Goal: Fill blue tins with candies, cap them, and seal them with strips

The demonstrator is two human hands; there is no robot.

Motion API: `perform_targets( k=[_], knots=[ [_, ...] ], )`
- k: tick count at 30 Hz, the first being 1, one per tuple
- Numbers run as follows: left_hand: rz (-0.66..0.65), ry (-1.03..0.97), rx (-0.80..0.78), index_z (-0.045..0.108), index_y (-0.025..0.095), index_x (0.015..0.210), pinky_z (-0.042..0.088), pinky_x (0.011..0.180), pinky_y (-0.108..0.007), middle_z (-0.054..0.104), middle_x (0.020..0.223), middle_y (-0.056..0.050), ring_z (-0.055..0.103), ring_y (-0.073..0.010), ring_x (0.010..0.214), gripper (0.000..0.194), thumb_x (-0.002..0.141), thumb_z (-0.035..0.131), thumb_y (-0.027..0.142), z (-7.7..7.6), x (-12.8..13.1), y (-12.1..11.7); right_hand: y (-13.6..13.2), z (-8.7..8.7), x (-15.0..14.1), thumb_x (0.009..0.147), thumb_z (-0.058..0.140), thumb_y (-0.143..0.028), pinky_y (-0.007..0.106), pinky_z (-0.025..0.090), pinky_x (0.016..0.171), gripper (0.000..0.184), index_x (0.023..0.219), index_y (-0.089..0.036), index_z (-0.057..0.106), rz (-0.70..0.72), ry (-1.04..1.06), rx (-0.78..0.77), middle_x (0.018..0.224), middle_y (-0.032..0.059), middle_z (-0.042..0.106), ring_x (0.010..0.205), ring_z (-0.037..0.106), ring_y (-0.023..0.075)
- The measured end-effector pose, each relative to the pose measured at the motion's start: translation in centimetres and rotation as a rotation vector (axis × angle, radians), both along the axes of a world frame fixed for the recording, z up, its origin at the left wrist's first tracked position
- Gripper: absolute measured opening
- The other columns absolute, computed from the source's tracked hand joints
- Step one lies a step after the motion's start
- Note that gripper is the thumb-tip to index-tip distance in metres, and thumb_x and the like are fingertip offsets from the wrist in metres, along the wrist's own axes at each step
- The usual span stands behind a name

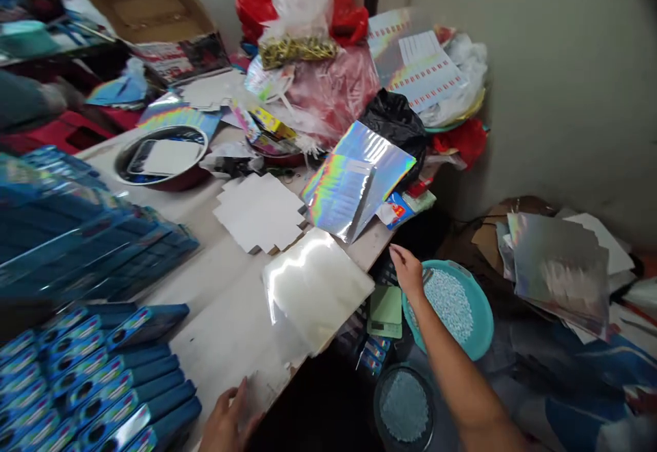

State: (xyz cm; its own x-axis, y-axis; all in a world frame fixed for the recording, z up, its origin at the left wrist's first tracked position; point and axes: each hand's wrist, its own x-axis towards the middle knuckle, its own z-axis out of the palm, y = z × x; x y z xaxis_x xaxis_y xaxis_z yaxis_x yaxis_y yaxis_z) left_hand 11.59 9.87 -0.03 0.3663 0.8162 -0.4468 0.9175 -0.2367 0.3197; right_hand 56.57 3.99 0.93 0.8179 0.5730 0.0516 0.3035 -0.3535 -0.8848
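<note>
The left hand (226, 419), fingers parted, is nearer than the clear sheets (321, 287); the right hand (407, 272), finger grip unclear, is right of them

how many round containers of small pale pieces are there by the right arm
2: a turquoise basin, partly behind the right forearm, and a darker bowl lower in the picture, left of that forearm. More may be hidden.

A round, open-topped teal basin (482, 311) partly filled with small pale-blue pellets (452, 301) sits right of centre in the frame, while a slightly fanned stack of see-through, glossy sheets (318, 291) lies flat around the centre, white glare streaking its upper part.
</note>
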Motion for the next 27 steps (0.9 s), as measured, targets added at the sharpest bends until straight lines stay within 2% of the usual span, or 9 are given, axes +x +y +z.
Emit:
perform_targets(
  k=[3, 6, 9, 13, 16, 18, 20, 22, 27],
  knots=[
    [-0.11, 0.249, -0.033, 0.043, 0.015, 0.122, 0.042, 0.085, -0.035, 0.046, 0.12, -0.011, 0.053, -0.0223, 0.098, 0.053, 0.07, 0.046, 0.026, -0.8, 0.4, -0.4, 8.3, 2.1, -1.6, 0.073, 0.045, -0.042, 0.03, 0.045, 0.064, 0.037, 0.085, -0.014, 0.064, 0.146, 0.147, -0.044, 0.071, 0.0056, 0.064, 0.065, 0.058, 0.0167],
    [-0.139, 0.387, -0.07, 0.035, 0.018, 0.128, 0.044, 0.081, -0.036, 0.037, 0.129, -0.012, 0.048, -0.0218, 0.103, 0.054, 0.074, 0.041, 0.017, -0.9, 0.7, -0.6, 13.1, 2.5, -3.3, 0.07, 0.048, -0.04, 0.03, 0.044, 0.064, 0.039, 0.095, -0.012, 0.058, 0.059, 0.113, -0.067, 0.077, 0.0068, 0.062, 0.065, 0.056, 0.0166],
    [-0.131, 0.405, -0.082, 0.034, 0.021, 0.128, 0.044, 0.078, -0.036, 0.035, 0.13, -0.011, 0.046, -0.0216, 0.106, 0.056, 0.073, 0.042, 0.013, -0.4, 0.9, -0.7, 15.5, 2.6, -3.9, 0.068, 0.053, -0.033, 0.034, 0.04, 0.076, 0.042, 0.104, -0.01, 0.051, -0.052, -0.078, -0.046, 0.098, 0.0131, 0.056, 0.084, 0.052, 0.0196],
    [-0.105, 0.388, -0.077, 0.035, 0.025, 0.127, 0.044, 0.077, -0.039, 0.034, 0.13, -0.01, 0.043, -0.0229, 0.109, 0.059, 0.071, 0.045, 0.011, 0.3, 1.2, -0.6, 18.0, 3.4, -4.2, 0.07, 0.051, -0.025, 0.039, 0.03, 0.089, 0.04, 0.106, -0.006, 0.049, -0.148, -0.293, -0.016, 0.107, 0.0184, 0.05, 0.102, 0.042, 0.0241],
    [-0.096, 0.382, -0.101, 0.034, 0.026, 0.127, 0.043, 0.078, -0.041, 0.033, 0.131, -0.01, 0.042, -0.0233, 0.109, 0.059, 0.071, 0.045, 0.011, 0.6, 1.4, -0.5, 19.8, 4.1, -6.1, 0.074, 0.047, -0.022, 0.035, 0.034, 0.087, 0.029, 0.099, -0.009, 0.054, 0.099, -0.342, 0.066, 0.099, 0.0138, 0.054, 0.097, 0.046, 0.0204],
    [-0.099, 0.379, -0.116, 0.033, 0.024, 0.128, 0.043, 0.077, -0.042, 0.032, 0.132, -0.01, 0.042, -0.0233, 0.108, 0.058, 0.072, 0.043, 0.011, 0.6, 1.3, -0.4, 20.1, 4.0, -7.9, 0.074, 0.045, -0.022, 0.032, 0.038, 0.082, 0.021, 0.089, -0.013, 0.057, 0.279, -0.287, 0.08, 0.09, 0.0092, 0.057, 0.088, 0.05, 0.0175],
    [-0.105, 0.377, -0.121, 0.033, 0.023, 0.128, 0.043, 0.077, -0.042, 0.031, 0.133, -0.01, 0.042, -0.0234, 0.108, 0.056, 0.074, 0.041, 0.011, 0.5, 1.2, -0.4, 19.5, 3.5, -9.4, 0.075, 0.044, -0.023, 0.031, 0.039, 0.081, 0.019, 0.085, -0.015, 0.059, 0.305, -0.247, 0.085, 0.087, 0.0071, 0.058, 0.086, 0.051, 0.0164],
    [-0.112, 0.37, -0.116, 0.033, 0.023, 0.128, 0.043, 0.076, -0.042, 0.031, 0.133, -0.01, 0.042, -0.0233, 0.107, 0.054, 0.075, 0.039, 0.011, 0.2, 1.0, -0.4, 17.9, 2.4, -9.8, 0.075, 0.044, -0.025, 0.03, 0.038, 0.083, 0.021, 0.089, -0.016, 0.058, 0.187, -0.227, 0.105, 0.092, 0.0073, 0.057, 0.091, 0.049, 0.0167],
    [-0.13, 0.365, -0.077, 0.036, 0.026, 0.125, 0.043, 0.073, -0.039, 0.034, 0.129, -0.01, 0.046, -0.0229, 0.103, 0.05, 0.077, 0.037, 0.014, -0.5, 0.7, -0.6, 12.9, -1.0, -6.2, 0.07, 0.043, -0.022, 0.028, 0.042, 0.076, 0.033, 0.102, -0.013, 0.049, -0.397, 0.118, -0.005, 0.099, 0.0103, 0.053, 0.087, 0.051, 0.0162]
  ],
)
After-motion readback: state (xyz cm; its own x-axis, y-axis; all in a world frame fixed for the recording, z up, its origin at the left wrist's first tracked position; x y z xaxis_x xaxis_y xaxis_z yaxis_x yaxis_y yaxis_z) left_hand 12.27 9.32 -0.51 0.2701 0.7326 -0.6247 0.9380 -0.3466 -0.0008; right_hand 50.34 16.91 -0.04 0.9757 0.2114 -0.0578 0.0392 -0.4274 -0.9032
